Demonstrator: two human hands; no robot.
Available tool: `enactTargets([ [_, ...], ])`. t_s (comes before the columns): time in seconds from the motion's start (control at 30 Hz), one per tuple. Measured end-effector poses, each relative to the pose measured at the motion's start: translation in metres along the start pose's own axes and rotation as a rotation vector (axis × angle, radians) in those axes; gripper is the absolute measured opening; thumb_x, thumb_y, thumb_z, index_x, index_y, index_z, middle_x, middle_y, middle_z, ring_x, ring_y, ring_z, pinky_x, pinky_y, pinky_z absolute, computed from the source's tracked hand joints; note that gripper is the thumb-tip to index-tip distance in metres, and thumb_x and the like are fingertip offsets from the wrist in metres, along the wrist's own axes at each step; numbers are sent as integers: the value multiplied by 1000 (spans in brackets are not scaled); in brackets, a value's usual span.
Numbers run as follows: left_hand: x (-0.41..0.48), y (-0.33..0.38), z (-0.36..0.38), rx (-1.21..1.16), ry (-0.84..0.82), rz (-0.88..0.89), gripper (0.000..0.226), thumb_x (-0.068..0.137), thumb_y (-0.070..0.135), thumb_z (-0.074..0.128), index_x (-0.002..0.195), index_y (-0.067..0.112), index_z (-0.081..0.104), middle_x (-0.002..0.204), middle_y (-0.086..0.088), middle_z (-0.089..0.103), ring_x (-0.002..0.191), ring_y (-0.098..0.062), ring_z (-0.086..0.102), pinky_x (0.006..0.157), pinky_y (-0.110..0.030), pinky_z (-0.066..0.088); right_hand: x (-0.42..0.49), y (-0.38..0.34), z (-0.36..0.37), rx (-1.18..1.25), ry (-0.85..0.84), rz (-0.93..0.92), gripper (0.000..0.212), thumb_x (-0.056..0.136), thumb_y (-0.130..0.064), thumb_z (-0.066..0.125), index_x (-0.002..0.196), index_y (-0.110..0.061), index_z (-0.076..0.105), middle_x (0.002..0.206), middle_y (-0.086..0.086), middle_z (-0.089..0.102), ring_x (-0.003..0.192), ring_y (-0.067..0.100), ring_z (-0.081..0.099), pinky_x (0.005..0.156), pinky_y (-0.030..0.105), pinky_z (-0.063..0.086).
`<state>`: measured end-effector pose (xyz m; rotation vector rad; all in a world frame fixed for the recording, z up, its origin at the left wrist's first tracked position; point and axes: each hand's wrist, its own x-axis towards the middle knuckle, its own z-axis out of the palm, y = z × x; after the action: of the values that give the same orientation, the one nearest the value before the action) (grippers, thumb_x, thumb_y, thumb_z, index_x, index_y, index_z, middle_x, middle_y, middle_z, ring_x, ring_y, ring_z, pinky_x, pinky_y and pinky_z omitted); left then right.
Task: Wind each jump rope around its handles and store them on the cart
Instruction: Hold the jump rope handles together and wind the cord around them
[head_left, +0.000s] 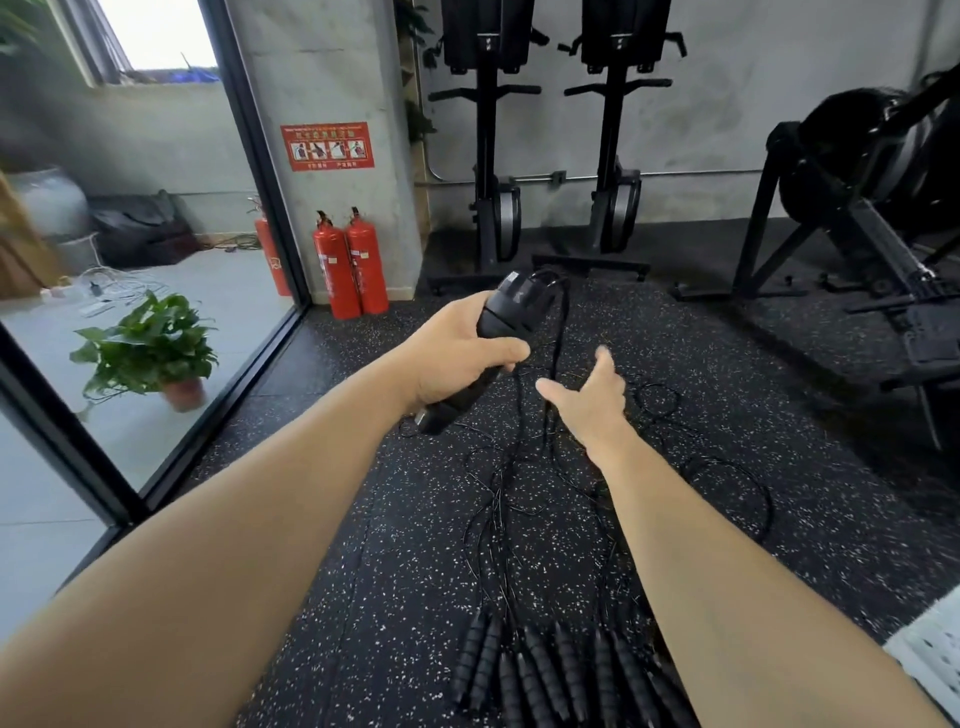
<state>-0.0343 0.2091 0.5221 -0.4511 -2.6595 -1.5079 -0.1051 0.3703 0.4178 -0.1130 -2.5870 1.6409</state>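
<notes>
The left hand (457, 358) has a closed grip on a pair of black handles (511, 306), fingers and thumb curled round them, held up at about 12 o'clock from the middle of the view. A few turns of cord seem to sit over their upper end, though black on black makes that hard to read. From there the loose cord (557, 338) drops toward the floor (337, 571). The right hand (592, 400), near the left at its 4 o'clock, has its grip wide open and holds nothing, palm turned toward that cord. The other rope handles (545, 670) lie in a row at 6 o'clock, and their thin cords (498, 499) cross one another up the middle. A white perforated corner (930, 654) at 4 o'clock may be the cart.

The trailing length appears to run through that tangle, so winding could drag a neighbouring cord along or pull a knot tight. Slack turns could also slide off the handle ends if the left grip eases.
</notes>
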Motion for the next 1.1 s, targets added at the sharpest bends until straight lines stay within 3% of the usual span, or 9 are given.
enactTargets([
  [0.07,1,0,-2,-16,-30,-11,10,92,6,63,100,6,57,81,-8,64,72,-12,59,73,-28,48,6,-4,2,66,-29,-71,68,87,-35,66,145,-21,35,143,8,41,132,28,36,109,44,32],
  [0.13,3,0,-3,-52,-1,-26,12,93,7,63,103,4,57,83,-10,65,74,-15,59,73,-30,49,4,-9,5,47,-159,-135,31,91,-32,58,112,-11,64,107,6,63,93,18,55,86,33,43],
  [0.23,10,-9,-4,-212,154,-92,10,92,7,64,94,11,55,81,-13,64,74,-23,58,71,-36,49,1,9,14,-123,-291,-110,30,96,-26,48,85,-4,66,80,1,68,62,16,49,66,32,40],
  [0.37,19,-36,-21,-439,437,-171,13,89,7,65,99,8,57,73,-7,66,70,-24,59,68,-37,52,3,70,15,-367,-339,55,25,98,-23,42,85,-10,58,90,13,65,68,21,51,68,34,40],
  [0.53,23,-77,-47,-510,672,-257,11,91,9,62,100,7,57,71,-3,61,58,-14,60,57,-27,53,-3,123,4,-512,-368,340,46,102,-26,39,144,-7,38,145,14,44,128,33,45,105,41,39],
  [0.63,19,-96,-48,-443,670,-332,15,89,10,63,102,7,55,72,-3,58,58,-14,58,54,-25,51,2,127,1,-512,-299,403,40,102,-16,37,138,-1,43,137,20,49,119,36,53,99,44,47],
  [0.83,5,-96,-24,-389,527,-475,7,91,10,62,96,9,57,76,-8,59,63,-19,56,64,-31,48,16,60,-8,-367,-50,-13,32,104,-19,31,108,0,57,110,20,63,96,32,57,79,35,41],
  [1.0,-7,-72,-3,-453,390,-476,3,91,8,62,92,5,62,87,-13,64,67,-19,62,70,-34,53,10,-17,-22,-420,167,-442,31,105,-23,31,111,-1,52,105,11,57,85,26,51,70,32,32],
  [1.1,-9,-50,8,-641,341,-454,2,93,6,61,93,5,61,94,-16,68,70,-22,65,72,-36,55,4,-42,-30,-535,153,-538,25,104,-24,30,101,-8,49,96,5,51,77,25,47,66,34,31],
])
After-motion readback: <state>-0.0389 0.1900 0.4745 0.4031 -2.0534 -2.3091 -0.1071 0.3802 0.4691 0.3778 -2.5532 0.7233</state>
